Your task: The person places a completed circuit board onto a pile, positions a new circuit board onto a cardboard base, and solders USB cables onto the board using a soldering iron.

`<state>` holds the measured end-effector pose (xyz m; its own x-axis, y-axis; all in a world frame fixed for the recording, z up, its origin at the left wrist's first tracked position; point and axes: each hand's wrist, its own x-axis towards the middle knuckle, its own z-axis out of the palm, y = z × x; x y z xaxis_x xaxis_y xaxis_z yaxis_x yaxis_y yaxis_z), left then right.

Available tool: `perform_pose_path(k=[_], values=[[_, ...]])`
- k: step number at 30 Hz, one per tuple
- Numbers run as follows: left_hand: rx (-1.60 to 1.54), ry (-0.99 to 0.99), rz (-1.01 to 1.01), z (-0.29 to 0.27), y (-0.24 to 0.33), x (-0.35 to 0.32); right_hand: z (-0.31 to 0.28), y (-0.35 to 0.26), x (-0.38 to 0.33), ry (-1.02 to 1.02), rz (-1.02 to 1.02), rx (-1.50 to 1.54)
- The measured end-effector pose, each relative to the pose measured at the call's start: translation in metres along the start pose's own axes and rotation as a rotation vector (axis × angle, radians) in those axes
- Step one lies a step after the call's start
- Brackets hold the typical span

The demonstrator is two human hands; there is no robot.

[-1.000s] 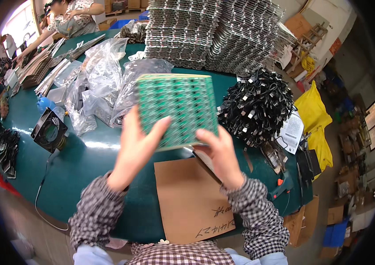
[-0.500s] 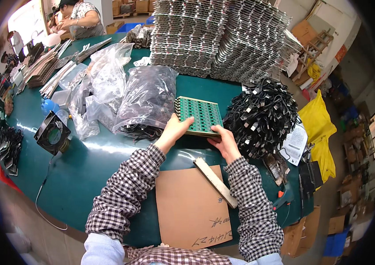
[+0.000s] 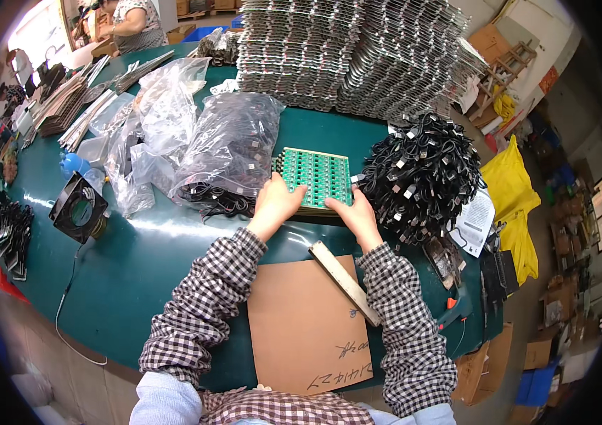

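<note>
A stack of green circuit board panels point(image 3: 318, 173) rests on the dark green table, a little beyond the middle of the view. My left hand point(image 3: 277, 201) grips its near left side, thumb on the top panel. At the near right corner my right hand point(image 3: 355, 211) is closed on the stack too, thumb on top. The undersides of both hands' fingers are hidden. Nearer to me lie a flat brown cardboard sheet point(image 3: 301, 319) with handwriting and a long pale bar point(image 3: 343, 283) across its upper right corner.
Right of the stack is a heap of black USB cables point(image 3: 421, 184). Clear plastic bags point(image 3: 230, 142) lie at left, near a small black fan point(image 3: 80, 209). Tall stacks of metal strips point(image 3: 301, 57) rise behind. A person point(image 3: 131, 25) works at the far left. A soldering-iron-like tool point(image 3: 457, 308) lies at right.
The panel stack has shifted slightly left and now sits straighter. My right thumb has moved inward over its front edge. Both hands stay on it.
</note>
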<state>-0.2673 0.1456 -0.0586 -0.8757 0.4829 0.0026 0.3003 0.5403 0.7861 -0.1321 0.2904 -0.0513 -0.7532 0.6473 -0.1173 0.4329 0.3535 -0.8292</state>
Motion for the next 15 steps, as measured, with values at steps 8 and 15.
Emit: perform_pose_path(k=[8,15], values=[[-0.194,0.119,0.147,-0.005,0.017,-0.025,-0.012,-0.020,-0.026,0.235,-0.217,-0.014],[-1.034,-0.196,-0.107,-0.139,0.010,-0.139,-0.016,-0.055,-0.104,-0.148,-0.191,0.265]])
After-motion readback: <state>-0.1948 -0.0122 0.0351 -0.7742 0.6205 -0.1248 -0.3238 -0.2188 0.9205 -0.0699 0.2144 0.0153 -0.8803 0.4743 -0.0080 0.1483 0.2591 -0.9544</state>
